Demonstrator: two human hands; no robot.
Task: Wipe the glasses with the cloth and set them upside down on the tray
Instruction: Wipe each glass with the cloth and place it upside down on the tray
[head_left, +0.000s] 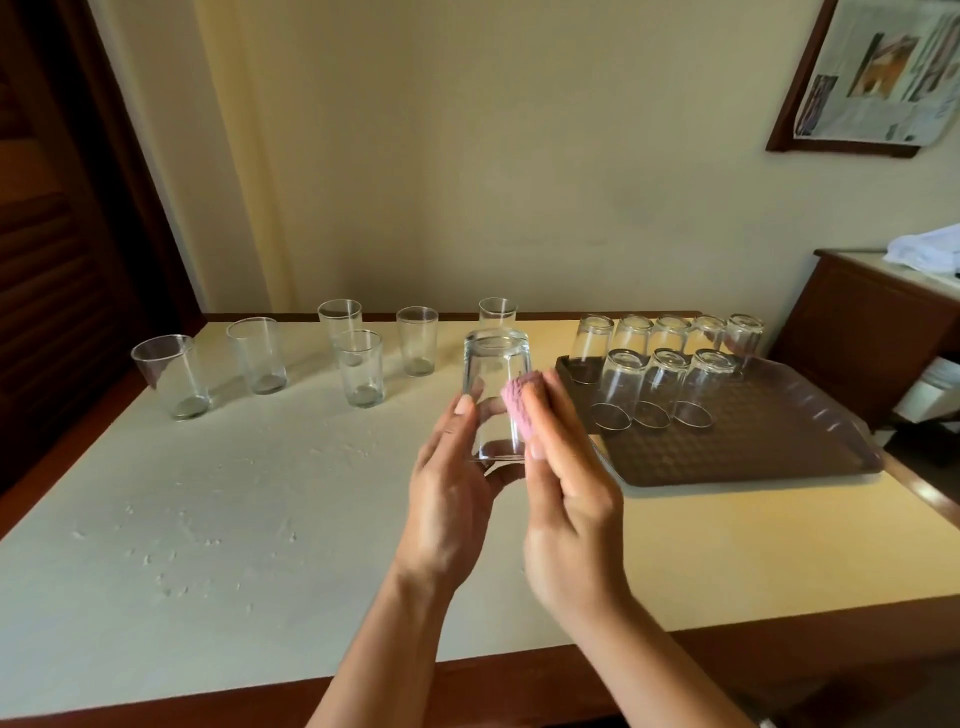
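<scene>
- My left hand (449, 499) curls its fingers around an upturned glass (494, 395), held above the surface (260, 509).
- My right hand (566, 499) pinches a pink cloth (519, 402) against the glass's side.
- Just right, the brown tray (753, 441) carries eight inverted glasses (660, 389).
- Six upright glasses (358, 366) stand farther back, left.

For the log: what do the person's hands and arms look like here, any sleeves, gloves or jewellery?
Both the left hand and the right hand are bare: no gloves, and no rings show on the fingers. Both forearms are uncovered down to the bottom edge of the picture, with no sleeve in view. No watch or bracelet shows on either wrist.
</scene>
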